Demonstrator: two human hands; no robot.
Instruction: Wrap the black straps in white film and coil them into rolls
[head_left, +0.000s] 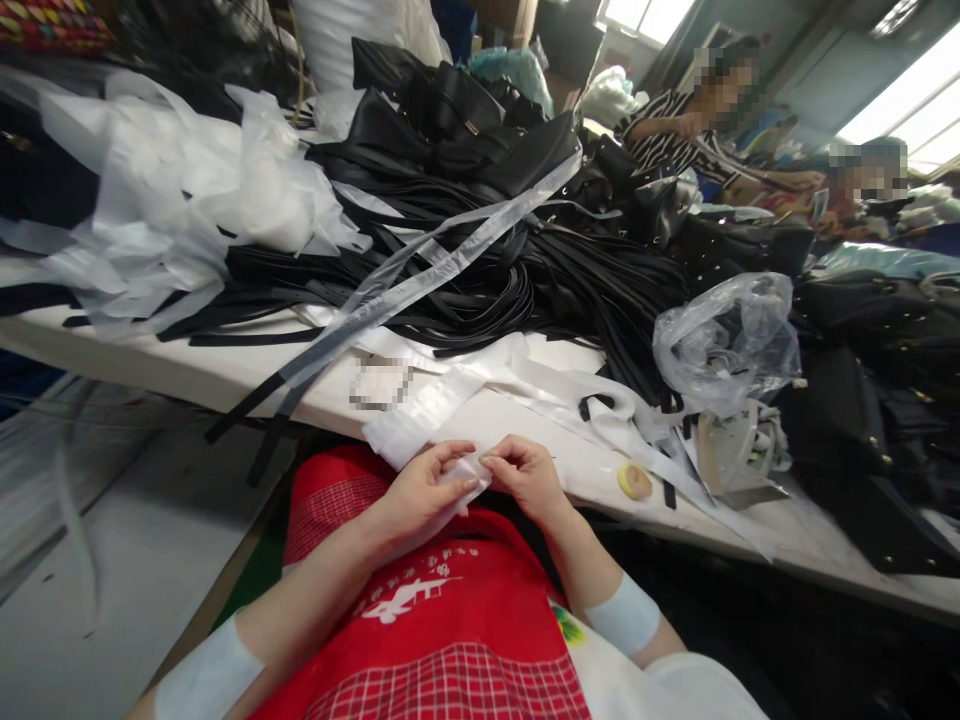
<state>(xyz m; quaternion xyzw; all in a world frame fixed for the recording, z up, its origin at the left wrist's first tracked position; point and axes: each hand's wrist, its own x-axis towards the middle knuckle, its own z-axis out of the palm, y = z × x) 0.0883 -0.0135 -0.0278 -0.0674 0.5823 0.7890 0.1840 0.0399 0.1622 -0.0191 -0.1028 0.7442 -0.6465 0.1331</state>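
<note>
Delicately, the fingertips of both hands pinched a small piece of thin plastic film, which sat between them at the front edge of the table, above the lap. The left hand gripped it between thumb and fingers from the 9 o'clock side; the right hand, at 3 o'clock, nipped its edge between thumb and forefinger. Just beyond, at 11 o'clock, flat whitish plastic strips lay on the white table. A yellow-edged tape roll rested at 3 o'clock, and the wearer's red apron spread at 6 o'clock. Farther off, black straps lay heaped at 12 o'clock, with black leather-like bags behind them. Crumpled white plastic filled 10 o'clock, a clear plastic bag sat near 2 o'clock, and a person in a striped top was at 1 o'clock.
</note>
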